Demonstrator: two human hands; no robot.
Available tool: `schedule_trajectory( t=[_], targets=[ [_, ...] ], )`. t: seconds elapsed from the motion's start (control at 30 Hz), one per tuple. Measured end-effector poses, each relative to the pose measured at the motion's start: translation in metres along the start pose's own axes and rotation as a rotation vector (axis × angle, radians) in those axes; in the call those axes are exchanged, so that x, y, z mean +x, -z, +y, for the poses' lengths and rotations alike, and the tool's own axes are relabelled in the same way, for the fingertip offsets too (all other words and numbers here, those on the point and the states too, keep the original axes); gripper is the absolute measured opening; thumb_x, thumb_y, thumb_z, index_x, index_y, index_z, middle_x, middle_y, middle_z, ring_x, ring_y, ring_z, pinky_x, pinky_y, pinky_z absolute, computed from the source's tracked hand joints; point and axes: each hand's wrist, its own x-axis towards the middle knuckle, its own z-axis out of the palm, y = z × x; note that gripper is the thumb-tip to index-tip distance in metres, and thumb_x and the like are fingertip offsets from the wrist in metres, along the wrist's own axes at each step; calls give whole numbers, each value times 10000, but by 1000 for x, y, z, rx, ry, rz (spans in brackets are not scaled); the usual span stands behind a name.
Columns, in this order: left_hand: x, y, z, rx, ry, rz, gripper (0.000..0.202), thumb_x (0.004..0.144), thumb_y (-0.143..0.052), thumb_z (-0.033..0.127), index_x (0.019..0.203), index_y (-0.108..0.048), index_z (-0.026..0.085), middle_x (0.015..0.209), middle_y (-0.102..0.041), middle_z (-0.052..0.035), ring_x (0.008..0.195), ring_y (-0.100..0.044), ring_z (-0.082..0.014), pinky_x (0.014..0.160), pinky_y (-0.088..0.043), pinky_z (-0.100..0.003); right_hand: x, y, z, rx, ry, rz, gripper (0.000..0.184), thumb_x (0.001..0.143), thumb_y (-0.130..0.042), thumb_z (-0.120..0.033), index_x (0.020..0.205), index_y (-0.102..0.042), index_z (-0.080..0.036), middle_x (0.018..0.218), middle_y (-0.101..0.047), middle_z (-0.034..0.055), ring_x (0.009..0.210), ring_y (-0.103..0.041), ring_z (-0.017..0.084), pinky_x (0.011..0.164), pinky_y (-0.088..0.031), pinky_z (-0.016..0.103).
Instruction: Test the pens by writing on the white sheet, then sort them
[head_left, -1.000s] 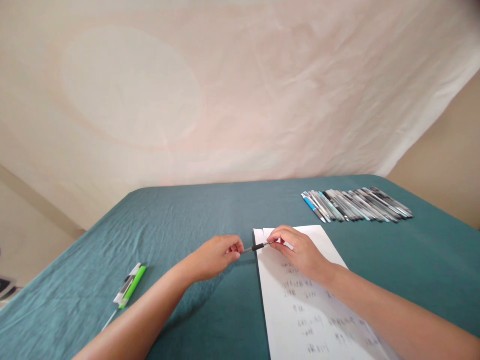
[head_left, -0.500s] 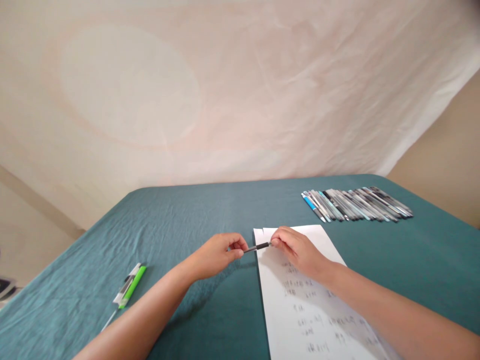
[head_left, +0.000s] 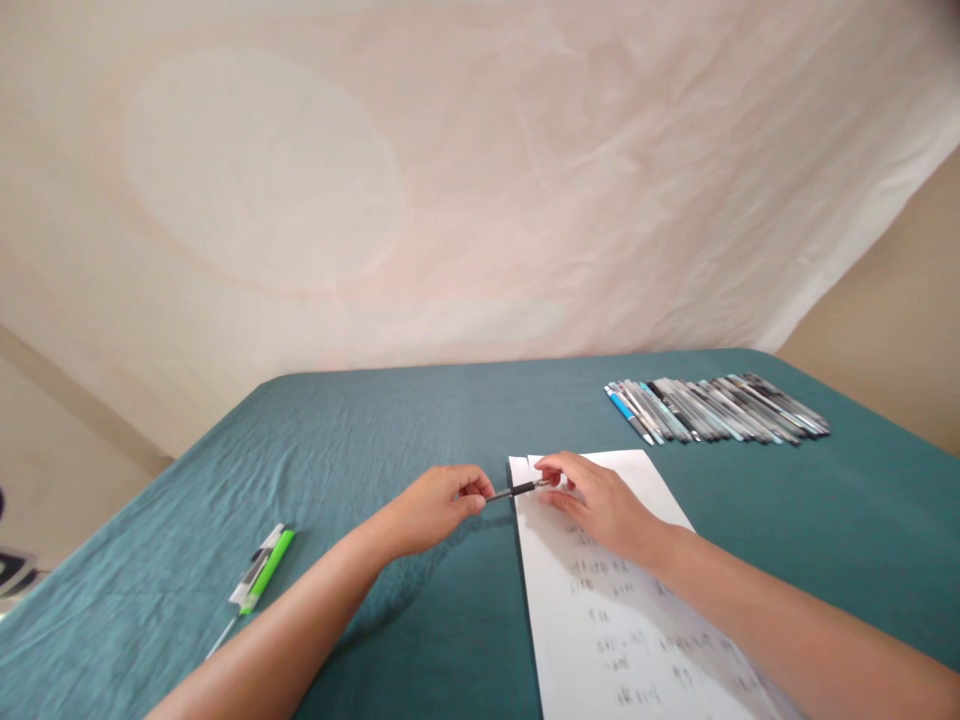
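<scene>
Gel pen (head_left: pixel 517 490) clamped in the left grip (head_left: pixel 439 510), crossing above the left edge of handwritten paper (head_left: pixel 592 655).
Left fingers hide one end; the right grip (head_left: pixel 600 500) stands parted around the other, contact unclear. The writing is too blurred to read, and cut off below. Wrinkled teal cloth covers the worktop (head_left: pixel 420 420); creased, pale sheeting (head_left: pixel 480 180) hangs behind.

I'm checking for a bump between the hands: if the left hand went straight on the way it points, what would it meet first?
Probably the right hand: the pen in the left hand points toward it, though depth leaves unclear whether they touch.
</scene>
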Motion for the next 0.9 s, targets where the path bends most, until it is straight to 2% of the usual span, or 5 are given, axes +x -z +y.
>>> schedule_trajectory(
  t=[0.13,0.27,0.4,0.57,0.9],
  targets=[
    [0,0,-1,-2,-5,-6,227,799,-439,240,914,-632,205,867,-658,-6,794,-584,-163,693,-411,-238,0,-1,1,-28,20,-25,159,909,-457,-286,895,-592,-204,838,-641,33,763,-580,151,698,-456,284],
    [0,-1,-2,7,-3,1,231,799,-438,242,916,-634,208,865,-661,-7,800,-584,-165,695,-411,-239,-1,0,1,-17,20,-34,186,891,-493,-313,1022,-570,-206,928,-648,47,820,-593,159,726,-466,290],
    [0,-2,-2,13,-6,-3,231,798,-437,243,918,-631,206,859,-657,-8,794,-583,-162,686,-411,-237,-1,2,0,-52,47,-29,155,906,-461,-279,895,-595,-202,834,-647,35,755,-582,154,692,-456,286],
    [1,-2,-3,4,-20,6,220,798,-444,235,908,-633,212,843,-653,1,781,-586,-162,684,-407,-238,-2,1,0,-30,40,-19,169,893,-494,-313,996,-579,-210,910,-651,46,802,-591,161,717,-462,286],
    [1,-3,-1,3,-22,6,202,792,-467,220,882,-649,212,866,-665,1,802,-589,-161,697,-407,-230,1,3,-2,-86,71,-66,131,907,-459,-229,877,-583,-198,813,-634,33,739,-564,155,679,-427,275]
  ],
)
